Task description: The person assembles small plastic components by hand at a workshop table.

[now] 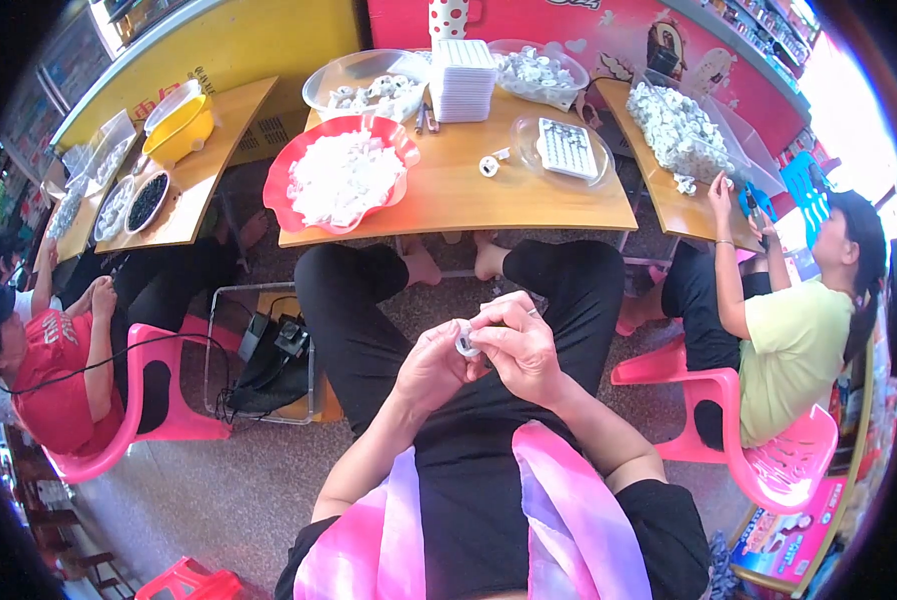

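Ahead of the left hand and right hand, an open lane crosses the bench between the red bowl and clear dish, narrowed by a small white piece and stopped by the tray stack.

The small white round piece is partly covered by the fingertips of the left grip and right grip, so its full shape is hidden. In the red bowl, the heaped white pieces are too small and overlapping to tell apart. The polka-dotted cup is cut off by the upper edge, its base hidden behind the stacked white trays. A red plastic seat is cut by the lower edge. Whatever the red-shirted person handles is too small to tell.
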Motion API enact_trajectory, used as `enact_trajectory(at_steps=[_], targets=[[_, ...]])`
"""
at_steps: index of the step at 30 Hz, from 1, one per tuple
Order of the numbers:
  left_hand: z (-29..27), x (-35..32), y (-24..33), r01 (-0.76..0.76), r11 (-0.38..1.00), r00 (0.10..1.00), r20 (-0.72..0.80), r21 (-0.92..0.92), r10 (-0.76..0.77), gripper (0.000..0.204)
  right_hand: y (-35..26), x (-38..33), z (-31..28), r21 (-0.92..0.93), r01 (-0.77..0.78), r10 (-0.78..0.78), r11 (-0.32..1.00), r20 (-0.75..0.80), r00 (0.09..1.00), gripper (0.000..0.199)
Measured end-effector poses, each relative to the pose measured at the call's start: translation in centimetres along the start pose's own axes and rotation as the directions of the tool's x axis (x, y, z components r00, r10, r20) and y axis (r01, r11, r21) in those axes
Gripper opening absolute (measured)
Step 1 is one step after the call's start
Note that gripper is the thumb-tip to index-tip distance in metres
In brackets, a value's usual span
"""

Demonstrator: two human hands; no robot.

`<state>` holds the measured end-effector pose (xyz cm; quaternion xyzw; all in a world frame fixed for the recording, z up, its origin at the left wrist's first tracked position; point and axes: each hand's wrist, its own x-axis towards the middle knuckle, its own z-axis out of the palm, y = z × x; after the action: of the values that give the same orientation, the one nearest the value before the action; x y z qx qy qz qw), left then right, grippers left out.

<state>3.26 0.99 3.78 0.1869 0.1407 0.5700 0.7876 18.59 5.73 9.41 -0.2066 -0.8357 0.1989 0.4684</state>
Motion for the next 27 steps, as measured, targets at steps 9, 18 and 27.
enact_trajectory(at_steps=[9, 18, 27], targets=[[-1.2, -0.2, -0.4, -0.001, 1.000, 0.999, 0.042, 0.026, 0.000, 0.030, 0.4, 0.4, -0.3, 0.252, -0.309, 0.246, 0.917, 0.254, 0.935, 0.011], [-1.0, -0.3, 0.4, -0.060, 0.997, 0.998, 0.023, -0.043, 0.061, 0.036, -1.1, -0.2, -0.1, -0.264, 0.055, 0.003, 0.963, 0.217, 0.976, 0.028], [-1.2, 0.5, 0.3, -0.088, 0.996, 0.995, 0.047, -0.033, 0.089, 0.043, 0.2, -0.8, -1.3, 0.119, -0.171, 0.164, 0.978, 0.063, 0.984, 0.032]])
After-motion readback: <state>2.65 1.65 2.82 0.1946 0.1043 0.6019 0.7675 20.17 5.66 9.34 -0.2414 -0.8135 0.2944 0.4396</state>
